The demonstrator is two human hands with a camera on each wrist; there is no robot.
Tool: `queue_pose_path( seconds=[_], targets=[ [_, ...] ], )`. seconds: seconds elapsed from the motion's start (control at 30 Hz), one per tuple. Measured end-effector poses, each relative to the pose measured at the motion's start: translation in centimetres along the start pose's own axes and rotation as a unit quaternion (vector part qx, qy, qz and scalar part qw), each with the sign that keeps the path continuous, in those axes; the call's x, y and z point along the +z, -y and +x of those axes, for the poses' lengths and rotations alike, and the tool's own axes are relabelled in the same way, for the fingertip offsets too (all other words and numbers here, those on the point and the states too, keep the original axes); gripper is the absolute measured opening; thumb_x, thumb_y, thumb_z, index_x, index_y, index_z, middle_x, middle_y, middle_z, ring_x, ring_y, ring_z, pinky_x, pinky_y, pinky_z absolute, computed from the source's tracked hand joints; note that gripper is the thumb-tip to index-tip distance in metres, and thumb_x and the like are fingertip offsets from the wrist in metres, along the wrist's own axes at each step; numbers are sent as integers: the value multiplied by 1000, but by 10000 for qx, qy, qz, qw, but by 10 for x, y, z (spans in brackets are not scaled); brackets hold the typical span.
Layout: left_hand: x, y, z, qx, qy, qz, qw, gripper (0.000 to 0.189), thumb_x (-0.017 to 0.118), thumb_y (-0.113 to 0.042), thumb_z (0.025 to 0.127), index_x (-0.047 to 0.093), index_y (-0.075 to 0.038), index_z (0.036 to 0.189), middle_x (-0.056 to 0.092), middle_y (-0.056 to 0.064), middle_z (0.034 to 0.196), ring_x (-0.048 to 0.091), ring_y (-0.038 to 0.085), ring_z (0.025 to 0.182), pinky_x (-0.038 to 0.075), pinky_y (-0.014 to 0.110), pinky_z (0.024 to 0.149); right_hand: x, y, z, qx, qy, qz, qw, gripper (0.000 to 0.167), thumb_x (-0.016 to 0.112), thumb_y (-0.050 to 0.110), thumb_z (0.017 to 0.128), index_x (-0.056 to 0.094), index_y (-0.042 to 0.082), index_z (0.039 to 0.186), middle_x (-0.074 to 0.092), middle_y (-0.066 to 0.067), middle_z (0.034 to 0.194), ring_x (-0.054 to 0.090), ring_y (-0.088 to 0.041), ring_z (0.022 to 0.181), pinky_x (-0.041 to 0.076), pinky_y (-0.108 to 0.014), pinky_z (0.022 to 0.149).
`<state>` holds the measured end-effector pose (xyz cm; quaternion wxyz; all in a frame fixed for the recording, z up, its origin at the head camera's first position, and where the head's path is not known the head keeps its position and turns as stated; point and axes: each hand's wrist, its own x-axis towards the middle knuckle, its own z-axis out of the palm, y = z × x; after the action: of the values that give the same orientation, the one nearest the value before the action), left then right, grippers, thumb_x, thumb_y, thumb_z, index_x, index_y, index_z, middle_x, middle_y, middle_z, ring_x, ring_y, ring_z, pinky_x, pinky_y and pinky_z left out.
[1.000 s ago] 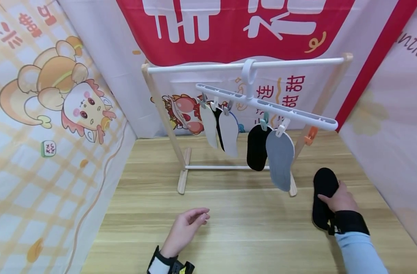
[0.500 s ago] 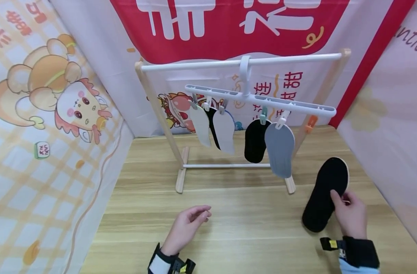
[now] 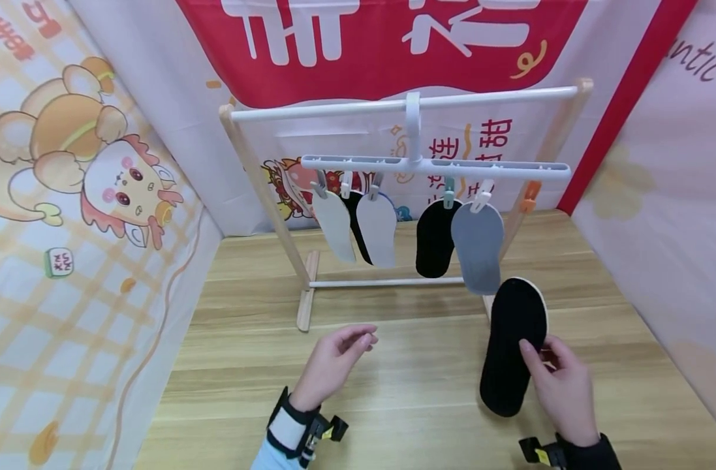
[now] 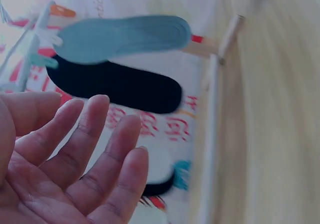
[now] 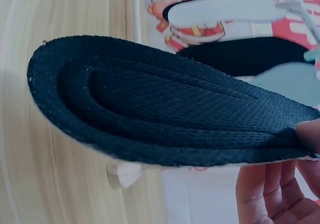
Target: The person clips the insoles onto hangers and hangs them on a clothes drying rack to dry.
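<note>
A black insole (image 3: 510, 346) with a pale rim is pinched at its right edge by my right hand (image 3: 566, 388), thumb on its black face. In the right wrist view the insole (image 5: 165, 103) shows a mesh surface with ridges around one rounded end. My left hand (image 3: 333, 362) hovers over the floor with nothing in it, fingers loosely bent. A white clip hanger (image 3: 363, 163) bears a grey insole (image 3: 478, 248), a black insole (image 3: 435, 241), two white insoles (image 3: 378, 228) and, between them, another dark one (image 3: 358, 228).
The hanger hooks over the white top bar (image 3: 322, 109) of a wooden-legged rack (image 3: 266, 196). An orange clip (image 3: 530, 196) sits on its right post. Printed cloth walls (image 3: 651, 215) stand behind and at both sides of the wood-grain surface (image 3: 404, 378).
My right hand has lifted the black insole off the surface and carried it left toward the rack. The hanger has swung nearer to level with the bar. My left hand has moved slightly up and right.
</note>
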<state>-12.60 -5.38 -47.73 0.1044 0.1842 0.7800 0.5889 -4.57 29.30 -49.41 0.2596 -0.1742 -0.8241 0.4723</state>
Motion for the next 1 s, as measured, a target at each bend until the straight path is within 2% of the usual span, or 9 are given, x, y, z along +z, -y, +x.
queue_pose_path(
  seconds=[0.2, 0.3, 0.43, 0.53, 0.67, 0.77, 0.83, 0.9, 1.0],
  targets=[
    [15, -43, 32, 698, 280, 1, 9972, 32, 56, -32, 102, 65, -14, 126, 71, 2, 112, 67, 20, 104, 53, 29, 91, 0, 3, -4, -345, 159, -8, 9993, 7, 74, 7, 89, 69, 4, 93, 62, -1, 75, 58, -3, 70, 47, -8, 67],
    [30, -69, 53, 1216, 558, -29, 9910, 32, 55, -28, 103, 64, -10, 128, 69, 4, 119, 65, 18, 109, 53, 29, 92, -3, 3, -3, -445, 165, -78, 9988, 7, 75, 7, 89, 69, 5, 92, 61, -1, 75, 58, -2, 69, 46, -8, 67],
    [53, -104, 89, 1749, 942, -186, 9799, 38, 54, -20, 104, 55, -3, 137, 61, 10, 134, 58, 15, 120, 49, 28, 97, -7, 3, 1, -535, 190, -125, 9983, 7, 74, 8, 89, 69, 6, 93, 61, -1, 76, 58, -3, 70, 46, -9, 67],
    [72, -129, 123, 1781, 1328, -380, 9743, 49, 54, -19, 104, 41, -2, 148, 48, 12, 148, 49, 14, 131, 43, 24, 103, -9, 5, 6, -601, 163, -130, 9980, 7, 74, 9, 90, 70, 5, 94, 63, -1, 77, 58, -3, 70, 46, -9, 67],
    [103, -156, 164, 1374, 1781, -485, 9732, 67, 52, -27, 105, 15, -8, 158, 19, 5, 163, 30, 12, 143, 31, 20, 110, -12, 7, 13, -697, 86, -69, 9975, 7, 75, 7, 88, 70, 4, 93, 64, 0, 77, 58, -3, 70, 46, -10, 66],
    [125, -169, 183, 967, 1712, -583, 9787, 78, 51, -35, 104, 0, -14, 159, 3, -2, 164, 18, 12, 146, 24, 23, 114, -14, 8, 15, -726, 95, -34, 9973, 6, 75, 6, 88, 70, 4, 92, 64, -1, 78, 59, -4, 70, 47, -10, 65],
    [138, -175, 191, 917, 1494, -713, 9819, 80, 51, -37, 104, -5, -19, 159, -2, -3, 164, 15, 14, 147, 22, 28, 116, -15, 8, 16, -745, 148, -53, 9971, 6, 74, 6, 89, 70, 4, 92, 65, -1, 79, 59, -4, 70, 47, -11, 64],
    [147, -180, 199, 996, 1190, -771, 9849, 78, 50, -37, 104, -2, -22, 160, 3, -1, 165, 18, 16, 146, 25, 32, 116, -17, 8, 17, -764, 235, -87, 9968, 6, 74, 8, 90, 70, 4, 93, 66, -3, 81, 60, -5, 70, 47, -11, 63],
    [154, -185, 208, 1262, 747, -787, 9861, 65, 50, -34, 105, 15, -19, 158, 24, 4, 162, 33, 17, 142, 35, 31, 111, -20, 8, 20, -804, 365, -147, 9960, 7, 72, 10, 92, 70, 5, 96, 68, -5, 83, 59, -7, 70, 48, -12, 62]
  ],
)
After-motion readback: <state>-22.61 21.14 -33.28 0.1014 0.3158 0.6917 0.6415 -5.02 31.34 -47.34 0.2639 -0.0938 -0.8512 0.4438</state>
